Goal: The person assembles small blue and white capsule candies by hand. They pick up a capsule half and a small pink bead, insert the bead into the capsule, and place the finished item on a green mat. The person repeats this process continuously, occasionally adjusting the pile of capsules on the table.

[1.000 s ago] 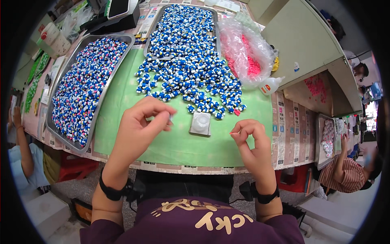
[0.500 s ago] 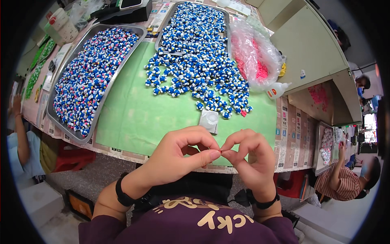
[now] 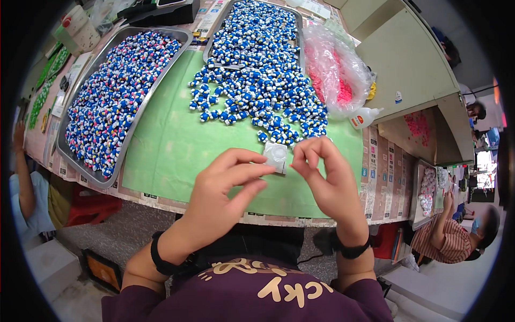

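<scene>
Above the near part of the green mat (image 3: 166,139), my left hand (image 3: 217,185) is open, its thumb apart from the fingers and nothing visible between them. My right hand (image 3: 330,182) has its thumb and fingertips pinched together; whatever they hold is hidden or too small to make out. Between my two hands, on the mat, lies a small square whitish block with a round hollow (image 3: 276,155). Just beyond it, a loose heap of small blue-and-white figures (image 3: 263,96) spills from a metal tray (image 3: 213,40). The right hand covers part of the heap's near edge.
A second metal tray (image 3: 140,115) of blue-and-white figures with pink bits stands at the left. At the right are a clear bag of pink pieces (image 3: 338,75), a white squeeze bottle (image 3: 366,117) and a cabinet (image 3: 410,59). Other people sit at both sides.
My hands, which met fingertip to fingertip over a tiny red piece, have come apart. The left fingers have opened; the right hand has moved up toward the heap, still pinched.
</scene>
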`<act>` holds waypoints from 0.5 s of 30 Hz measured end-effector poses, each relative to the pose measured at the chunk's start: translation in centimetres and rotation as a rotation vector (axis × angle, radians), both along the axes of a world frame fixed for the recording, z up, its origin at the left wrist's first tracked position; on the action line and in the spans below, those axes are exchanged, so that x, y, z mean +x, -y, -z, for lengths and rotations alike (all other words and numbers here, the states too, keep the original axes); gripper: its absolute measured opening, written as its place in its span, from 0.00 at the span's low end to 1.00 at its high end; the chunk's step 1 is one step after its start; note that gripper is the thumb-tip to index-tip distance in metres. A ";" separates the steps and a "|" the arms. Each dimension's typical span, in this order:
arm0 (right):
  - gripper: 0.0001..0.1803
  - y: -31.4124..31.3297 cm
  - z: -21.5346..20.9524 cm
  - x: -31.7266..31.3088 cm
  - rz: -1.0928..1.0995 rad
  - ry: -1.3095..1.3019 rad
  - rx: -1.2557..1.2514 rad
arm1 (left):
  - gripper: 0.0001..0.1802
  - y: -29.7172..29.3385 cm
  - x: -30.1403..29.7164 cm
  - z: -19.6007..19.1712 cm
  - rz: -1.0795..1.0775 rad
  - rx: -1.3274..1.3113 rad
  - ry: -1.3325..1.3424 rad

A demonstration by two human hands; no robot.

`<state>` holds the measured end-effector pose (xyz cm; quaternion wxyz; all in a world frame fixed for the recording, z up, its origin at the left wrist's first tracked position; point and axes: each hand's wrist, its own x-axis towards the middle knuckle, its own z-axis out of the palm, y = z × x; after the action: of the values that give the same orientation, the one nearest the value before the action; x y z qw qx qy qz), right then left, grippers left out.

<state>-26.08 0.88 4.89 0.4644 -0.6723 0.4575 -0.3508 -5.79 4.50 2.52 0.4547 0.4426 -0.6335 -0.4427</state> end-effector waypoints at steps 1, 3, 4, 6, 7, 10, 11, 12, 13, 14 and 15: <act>0.10 0.8 0.2 -0.2 -0.029 -0.127 -0.095 | 0.11 0.1 0.5 0.1 -0.013 0.005 -0.010; 0.09 2.1 0.6 -0.3 -0.092 -0.381 -0.285 | 0.12 0.0 1.5 0.1 -0.039 0.072 -0.053; 0.09 2.2 0.5 -0.1 -0.105 -0.423 -0.334 | 0.12 0.0 2.0 -0.2 -0.058 0.100 -0.056; 0.10 2.5 0.0 0.4 -0.131 -0.506 -0.431 | 0.13 0.0 2.5 -0.3 -0.117 0.167 -0.091; 0.11 2.6 -0.1 0.6 -0.137 -0.527 -0.437 | 0.13 0.0 2.7 0.0 -0.123 0.154 -0.095; 0.12 2.8 0.1 1.4 -0.146 -0.580 -0.459 | 0.12 0.0 3.3 0.5 -0.139 0.141 -0.124; 0.12 2.8 0.3 1.6 -0.143 -0.591 -0.469 | 0.12 0.0 3.2 0.6 -0.141 0.153 -0.147; 0.13 2.8 0.2 1.7 -0.136 -0.604 -0.480 | 0.12 0.0 3.1 0.5 -0.139 0.163 -0.172; 0.12 2.8 0.2 1.6 -0.135 -0.604 -0.484 | 0.12 0.0 3.1 0.5 -0.114 0.173 -0.173; 0.12 2.7 0.1 1.6 -0.134 -0.603 -0.488 | 0.12 0.0 3.1 0.5 -0.089 0.183 -0.174; 0.12 2.8 0.1 1.6 -0.137 -0.601 -0.493 | 0.12 0.0 3.1 0.6 -0.068 0.193 -0.174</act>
<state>-24.51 -1.87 4.83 0.1567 -0.8654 0.4291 -0.2060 -2.71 4.46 1.92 0.4781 0.4654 -0.5310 -0.5225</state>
